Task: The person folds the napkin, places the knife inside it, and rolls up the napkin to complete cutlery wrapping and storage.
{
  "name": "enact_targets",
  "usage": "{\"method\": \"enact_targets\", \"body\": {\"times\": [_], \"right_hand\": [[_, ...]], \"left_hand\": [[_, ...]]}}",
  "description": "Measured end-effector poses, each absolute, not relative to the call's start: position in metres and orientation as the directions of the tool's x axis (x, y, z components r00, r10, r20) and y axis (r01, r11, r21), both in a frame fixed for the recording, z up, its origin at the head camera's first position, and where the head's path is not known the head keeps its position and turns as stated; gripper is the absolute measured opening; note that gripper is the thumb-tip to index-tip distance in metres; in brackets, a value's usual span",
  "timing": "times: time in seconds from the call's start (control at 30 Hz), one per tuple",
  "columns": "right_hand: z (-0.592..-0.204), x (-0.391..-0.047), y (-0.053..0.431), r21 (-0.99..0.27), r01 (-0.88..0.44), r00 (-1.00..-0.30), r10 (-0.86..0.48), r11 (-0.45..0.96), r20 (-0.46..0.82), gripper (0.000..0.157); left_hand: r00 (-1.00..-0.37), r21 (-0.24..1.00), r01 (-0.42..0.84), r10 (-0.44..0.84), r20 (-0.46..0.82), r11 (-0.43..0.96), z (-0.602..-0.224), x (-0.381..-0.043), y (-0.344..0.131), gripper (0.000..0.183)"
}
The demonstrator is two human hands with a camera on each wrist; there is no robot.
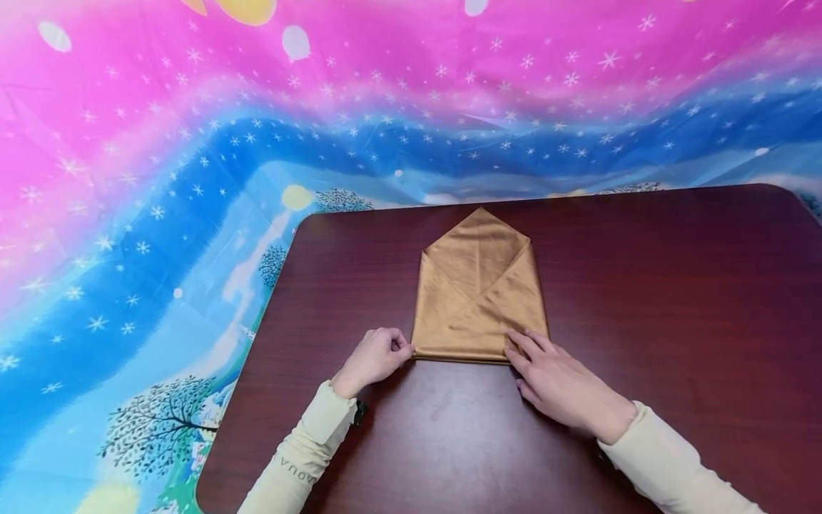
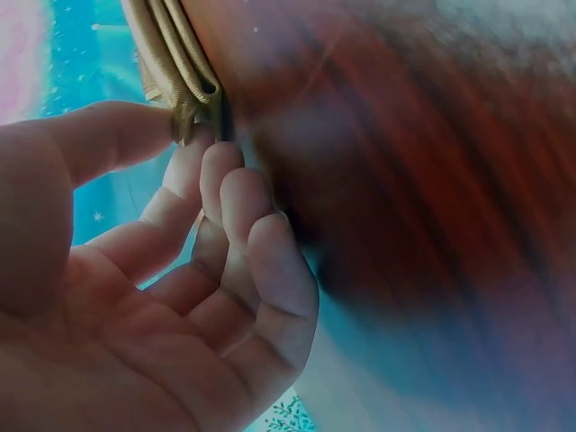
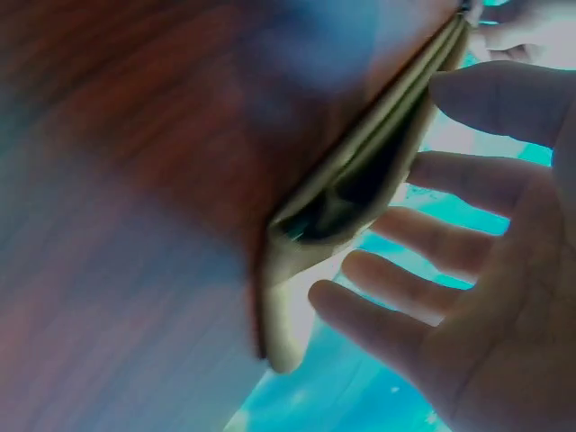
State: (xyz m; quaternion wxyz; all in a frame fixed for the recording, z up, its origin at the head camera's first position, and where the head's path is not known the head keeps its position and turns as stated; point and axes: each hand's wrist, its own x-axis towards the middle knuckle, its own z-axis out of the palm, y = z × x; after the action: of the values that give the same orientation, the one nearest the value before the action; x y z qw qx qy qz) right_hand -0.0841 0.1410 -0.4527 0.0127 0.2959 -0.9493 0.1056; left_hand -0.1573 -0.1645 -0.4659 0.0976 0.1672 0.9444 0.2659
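A shiny gold-brown cloth (image 1: pixel 478 285) lies folded like an envelope on the table, its point facing away from me. My left hand (image 1: pixel 379 357) pinches the near left corner between thumb and index finger, the other fingers curled in. The left wrist view shows the layered fold (image 2: pixel 175 63) at those fingertips. My right hand (image 1: pixel 559 382) has its spread, fairly straight fingers on the cloth near the front right corner. In the right wrist view the cloth's edge (image 3: pixel 360 180) gapes between its layers beside the right fingers.
The dark red-brown wooden table (image 1: pixel 674 307) has rounded corners. Behind it and along its left side hangs a pink and blue backdrop (image 1: pixel 359 121) printed with snowflakes and trees. The cloth's tip lies close to the table's far edge.
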Motion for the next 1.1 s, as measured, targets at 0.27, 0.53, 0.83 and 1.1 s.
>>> {"method": "enact_targets", "body": {"times": [0.27,0.53,0.83,1.1], "right_hand": [[-0.465,-0.079,0.163,-0.154,-0.588,-0.809,-0.579,0.794,0.103,0.056],[-0.472,-0.077,0.166,-0.15,-0.588,-0.809,-0.58,0.795,0.098,0.053],[-0.47,-0.078,0.166,-0.106,-0.605,-0.795,-0.591,0.789,0.138,0.05],[-0.474,-0.085,0.164,-0.065,-0.678,-0.708,-0.626,0.732,0.327,0.045]], "left_hand": [[-0.924,0.472,0.293,0.373,-0.083,0.831,-0.464,-0.156,-0.164,0.018],[-0.925,0.401,0.335,0.379,-0.034,0.853,-0.465,-0.155,-0.159,0.012],[-0.618,0.097,0.785,0.761,0.199,0.612,-0.471,-0.156,-0.152,0.025],[-0.522,-0.064,0.837,0.827,0.208,0.544,-0.471,-0.148,-0.15,0.018]]}}
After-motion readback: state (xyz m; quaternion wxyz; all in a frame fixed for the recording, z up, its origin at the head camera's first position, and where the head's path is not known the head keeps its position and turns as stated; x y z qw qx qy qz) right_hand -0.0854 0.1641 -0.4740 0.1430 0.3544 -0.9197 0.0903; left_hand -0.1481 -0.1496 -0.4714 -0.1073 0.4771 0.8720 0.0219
